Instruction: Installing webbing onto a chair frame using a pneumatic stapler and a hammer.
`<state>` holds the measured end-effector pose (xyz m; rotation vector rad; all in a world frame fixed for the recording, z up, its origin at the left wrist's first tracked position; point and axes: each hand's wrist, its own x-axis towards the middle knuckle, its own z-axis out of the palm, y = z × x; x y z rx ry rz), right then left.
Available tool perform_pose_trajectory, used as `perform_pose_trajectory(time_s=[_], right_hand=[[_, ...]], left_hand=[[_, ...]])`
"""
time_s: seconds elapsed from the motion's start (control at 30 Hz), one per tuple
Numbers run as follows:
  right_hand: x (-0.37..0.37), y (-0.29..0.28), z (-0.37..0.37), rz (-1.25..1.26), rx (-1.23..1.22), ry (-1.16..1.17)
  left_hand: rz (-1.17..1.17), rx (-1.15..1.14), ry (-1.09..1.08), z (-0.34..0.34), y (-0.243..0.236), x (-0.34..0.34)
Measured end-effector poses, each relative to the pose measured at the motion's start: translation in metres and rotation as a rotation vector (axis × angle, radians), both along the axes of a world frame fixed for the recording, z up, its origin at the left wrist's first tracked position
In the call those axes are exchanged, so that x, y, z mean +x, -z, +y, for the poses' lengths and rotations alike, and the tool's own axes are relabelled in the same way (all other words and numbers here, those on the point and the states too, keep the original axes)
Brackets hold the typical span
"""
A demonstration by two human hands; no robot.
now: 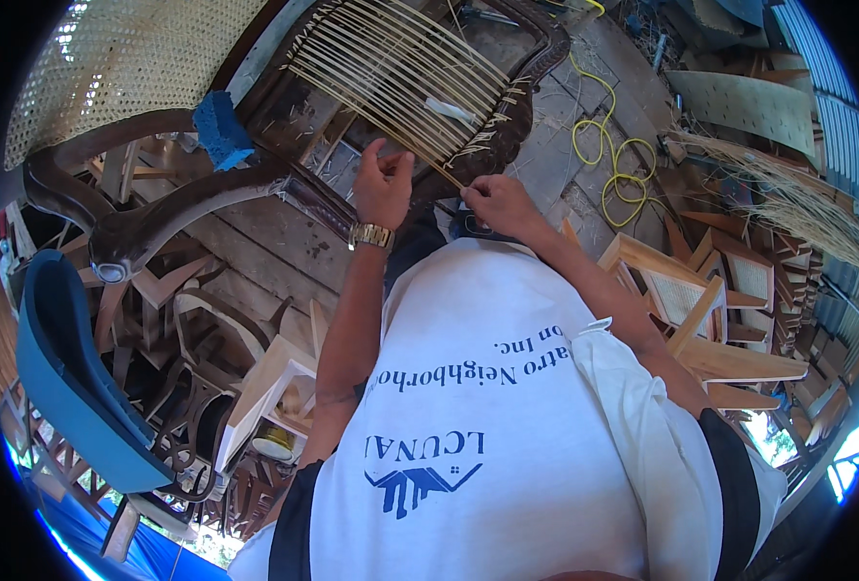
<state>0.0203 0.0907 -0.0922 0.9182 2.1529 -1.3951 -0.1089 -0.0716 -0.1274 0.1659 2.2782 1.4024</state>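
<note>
A dark carved wooden chair frame (536, 73) lies ahead of me, with several pale cane strands (400, 60) strung side by side across its opening. Short loose strand ends stick out along the frame's right side. My right hand (503, 205) is closed at the frame's near right corner, its thumb and forefinger pinching the end of a cane strand. At the near edge of the strung strands is my left hand (385, 190), fingers bent and apart, a gold watch on the wrist. Whether its fingertips touch the nearest strand is unclear.
A woven cane panel (129, 82) and curved dark armrest (197, 198) stand at left, a blue block (221, 133) on the frame. Yellow cord (608, 145) loops over the floor at right, near a cane bundle (778, 194). Wooden chair parts (705, 353) crowd both sides.
</note>
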Motion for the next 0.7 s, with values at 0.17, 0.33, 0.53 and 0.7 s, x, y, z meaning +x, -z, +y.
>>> perform_pose_trajectory(time_s=[0.17,0.33,0.53,0.7], right_hand=[[-0.007,-0.010,-0.001,-0.099,-0.050,0.051],[-0.006,-0.010,0.002,-0.101,-0.048,-0.014],[0.001,0.000,-0.006,0.025,0.150,-0.047],[-0.005,-0.010,-0.005,-0.092,0.105,-0.036]], left_hand=[[-0.265,0.026,0.088,0.005,0.026,-0.008],[-0.535,0.390,-0.019,0.007,0.036,-0.010],[-0.541,0.408,-0.033,0.008,0.029,-0.007],[-0.494,0.366,-0.035,0.006,0.034,-0.003]])
